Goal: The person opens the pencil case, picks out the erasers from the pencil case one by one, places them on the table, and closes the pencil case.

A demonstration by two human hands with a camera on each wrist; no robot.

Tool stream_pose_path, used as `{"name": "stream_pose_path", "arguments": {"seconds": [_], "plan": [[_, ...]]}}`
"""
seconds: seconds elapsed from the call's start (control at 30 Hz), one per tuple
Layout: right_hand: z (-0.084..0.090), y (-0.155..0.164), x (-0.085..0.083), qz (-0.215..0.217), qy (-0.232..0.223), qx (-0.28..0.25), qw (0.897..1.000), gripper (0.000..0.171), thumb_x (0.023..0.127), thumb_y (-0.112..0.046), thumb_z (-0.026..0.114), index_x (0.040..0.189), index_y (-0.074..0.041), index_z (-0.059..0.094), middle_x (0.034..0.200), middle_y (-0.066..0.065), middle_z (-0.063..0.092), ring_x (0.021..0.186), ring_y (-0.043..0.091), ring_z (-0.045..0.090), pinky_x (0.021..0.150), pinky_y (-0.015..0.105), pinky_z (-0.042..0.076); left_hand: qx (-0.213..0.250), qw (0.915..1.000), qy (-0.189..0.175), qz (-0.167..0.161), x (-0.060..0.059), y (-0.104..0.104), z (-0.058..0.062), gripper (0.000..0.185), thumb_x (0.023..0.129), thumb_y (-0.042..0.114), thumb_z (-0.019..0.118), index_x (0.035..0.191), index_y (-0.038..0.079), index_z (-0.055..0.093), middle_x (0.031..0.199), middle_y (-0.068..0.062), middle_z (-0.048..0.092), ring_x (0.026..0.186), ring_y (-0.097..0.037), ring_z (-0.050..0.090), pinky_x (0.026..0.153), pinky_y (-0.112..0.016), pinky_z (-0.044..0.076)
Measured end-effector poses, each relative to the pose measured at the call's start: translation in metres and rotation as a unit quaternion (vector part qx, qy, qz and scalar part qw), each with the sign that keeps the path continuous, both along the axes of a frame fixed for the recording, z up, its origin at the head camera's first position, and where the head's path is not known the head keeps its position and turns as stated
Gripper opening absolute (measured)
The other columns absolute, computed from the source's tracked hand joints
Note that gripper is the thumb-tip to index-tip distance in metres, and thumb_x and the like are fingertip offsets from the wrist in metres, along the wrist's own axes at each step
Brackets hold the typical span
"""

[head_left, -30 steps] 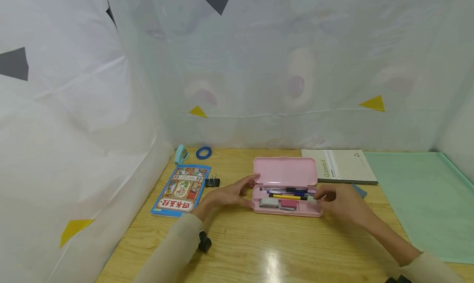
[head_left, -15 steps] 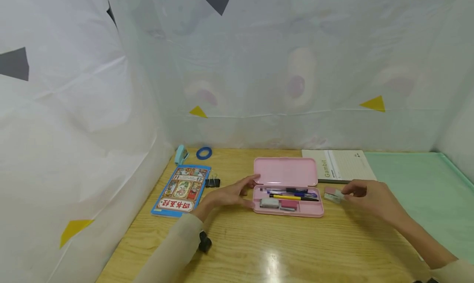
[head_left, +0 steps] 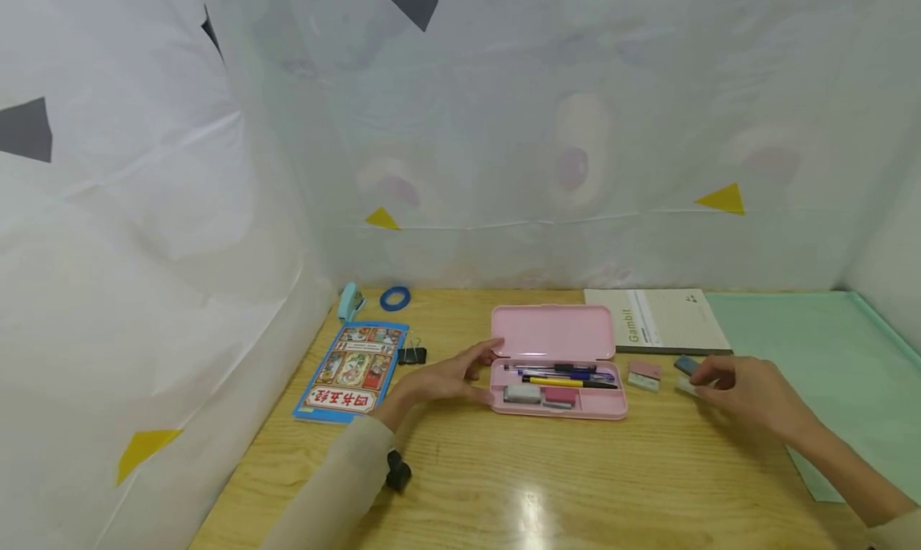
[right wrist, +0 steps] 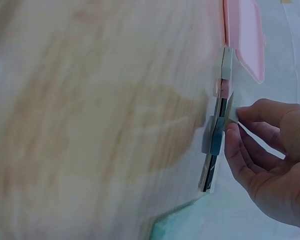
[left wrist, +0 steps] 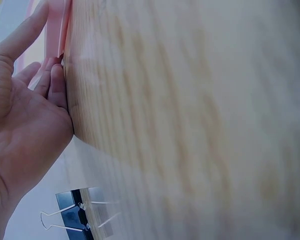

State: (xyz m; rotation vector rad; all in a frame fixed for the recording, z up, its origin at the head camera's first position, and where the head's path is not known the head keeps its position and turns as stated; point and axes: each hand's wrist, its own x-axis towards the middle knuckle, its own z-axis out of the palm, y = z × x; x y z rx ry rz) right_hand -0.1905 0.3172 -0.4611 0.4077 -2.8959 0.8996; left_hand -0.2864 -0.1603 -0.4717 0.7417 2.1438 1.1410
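Since the frame a second ago, the right hand (head_left: 748, 390) has left the pink pencil case (head_left: 557, 390) and moved out to the right over the counter (head_left: 504, 486); a pink-and-white eraser (head_left: 644, 375) that it carried half a second ago now lies alone on the wood just right of the case.

Nearest the camera, both sleeved forearms reach forward over the glossy wooden counter. The right hand now has its fingertips curled round a small pale eraser (head_left: 685, 386), pinching it at its edges; the right wrist view shows thumb and fingers (right wrist: 242, 131) closed on its end. A little blue-grey eraser (head_left: 686, 364) lies just beyond. These erasers look light, rubbery and slightly yielding, not fragile, and small enough that a two-finger pinch across the short sides would hold them best.

The left hand (head_left: 446, 378) rests with straight fingers against the left end of the open case, steadying it, thumb up by the lid. Inside lie pens, a yellow marker and more erasers. The plastic case is probably light and slides easily on this smooth wood.

Left of that hand sit a black binder clip (head_left: 412, 355) and a blue picture book (head_left: 352, 370). Farther back are a notebook (head_left: 658, 320), a green mat (head_left: 827, 374), a blue tape ring (head_left: 395, 297) and a small stapler (head_left: 351, 300).
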Motion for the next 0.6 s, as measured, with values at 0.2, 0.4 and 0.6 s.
{"name": "stream_pose_path", "arguments": {"seconds": [0.2, 0.4, 0.6], "plan": [[0.001, -0.001, -0.003, 0.003, -0.025, -0.008, 1.0, 0.008, 0.094, -0.019, 0.078, 0.099, -0.013, 0.076, 0.092, -0.001, 0.073, 0.075, 0.006, 0.066, 0.06, 0.027, 0.051, 0.006, 1.0, -0.001, -0.001, 0.0, 0.0, -0.001, 0.094, 0.096, 0.026, 0.077, 0.166, 0.038, 0.015, 0.159, -0.002, 0.034, 0.143, -0.019, 0.035, 0.12, -0.043, 0.031], [0.004, -0.009, -0.004, -0.008, -0.033, -0.016, 0.999, 0.012, 0.097, -0.023, 0.076, 0.103, -0.013, 0.076, 0.094, 0.001, 0.074, 0.076, 0.007, 0.065, 0.06, 0.028, 0.05, 0.005, 1.0, -0.002, 0.002, 0.001, 0.0, 0.0, 0.094, 0.096, 0.025, 0.078, 0.166, 0.038, 0.015, 0.159, -0.002, 0.034, 0.144, -0.019, 0.035, 0.12, -0.043, 0.03], [0.008, -0.037, -0.007, 0.006, -0.011, -0.036, 0.999, 0.011, 0.095, -0.021, 0.078, 0.103, -0.014, 0.077, 0.093, -0.002, 0.074, 0.073, 0.006, 0.065, 0.06, 0.027, 0.049, 0.006, 1.0, -0.005, 0.003, 0.001, 0.0, 0.0, 0.094, 0.097, 0.025, 0.077, 0.166, 0.038, 0.015, 0.159, -0.003, 0.034, 0.145, -0.02, 0.034, 0.121, -0.044, 0.03]]}}
